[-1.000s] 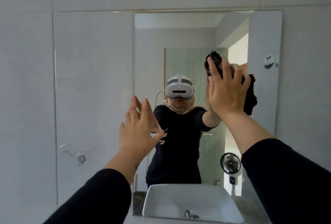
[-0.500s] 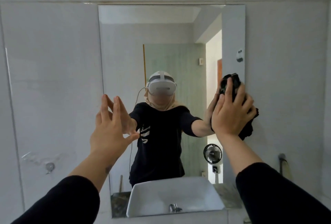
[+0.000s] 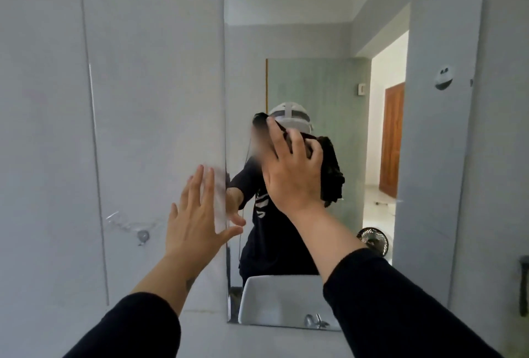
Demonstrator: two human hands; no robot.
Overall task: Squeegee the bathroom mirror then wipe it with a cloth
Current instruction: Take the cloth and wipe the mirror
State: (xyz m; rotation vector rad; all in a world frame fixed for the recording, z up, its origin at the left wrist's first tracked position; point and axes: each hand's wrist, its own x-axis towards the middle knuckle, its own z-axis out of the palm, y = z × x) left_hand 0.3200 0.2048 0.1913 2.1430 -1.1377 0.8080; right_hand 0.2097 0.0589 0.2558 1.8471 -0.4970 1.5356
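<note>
Cloth (image 3: 332, 170) under the pressing right hand (image 3: 292, 168) has moved from the mirror (image 3: 315, 43) right edge toward centre, so wiping continues; left hand (image 3: 197, 220) stays flat, fingers spread.

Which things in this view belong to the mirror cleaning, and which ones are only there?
Belong to the job:
mirror
dark cloth, pressed on the glass by the right hand
left hand, open, at the mirror's left edge

Only there:
wall hook
reflected washbasin
reflected small fan
</note>
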